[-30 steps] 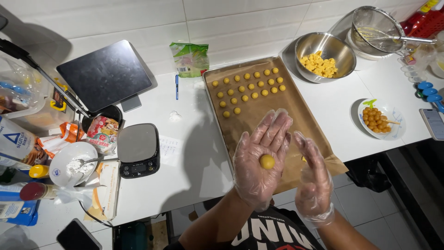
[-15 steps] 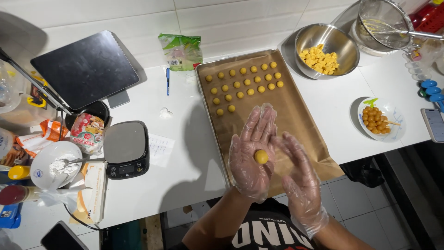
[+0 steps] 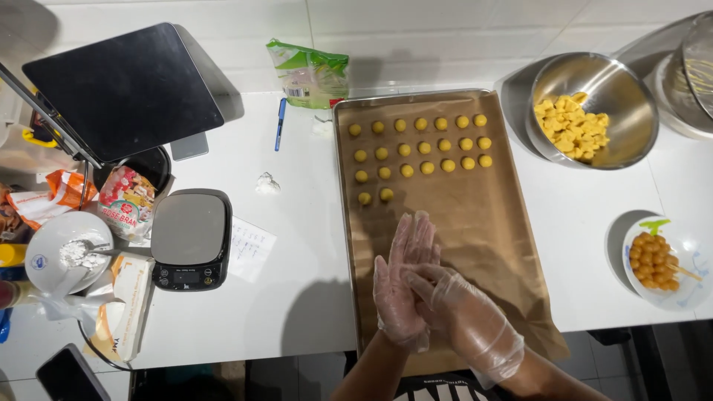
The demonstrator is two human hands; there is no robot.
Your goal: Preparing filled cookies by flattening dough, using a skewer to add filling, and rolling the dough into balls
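Seen from the head camera, the left hand [image 3: 401, 286] and right hand [image 3: 464, 315], both in clear plastic gloves, are pressed palm to palm with fingers straight and together, above the brown paper-lined baking tray [image 3: 483, 223] on the white table [image 3: 297, 245]. Whatever lies between the palms is hidden. At 12 o'clock from the hands, small round yellow dough balls [image 3: 423, 147] sit in rows on the tray, and at 2 o'clock a steel bowl [image 3: 616, 82] holds yellow pieces.

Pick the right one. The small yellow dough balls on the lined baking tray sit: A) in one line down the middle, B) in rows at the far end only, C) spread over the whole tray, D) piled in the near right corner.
B: the yellow balls lie in rows at the far end of the baking tray, and the near part is bare paper.
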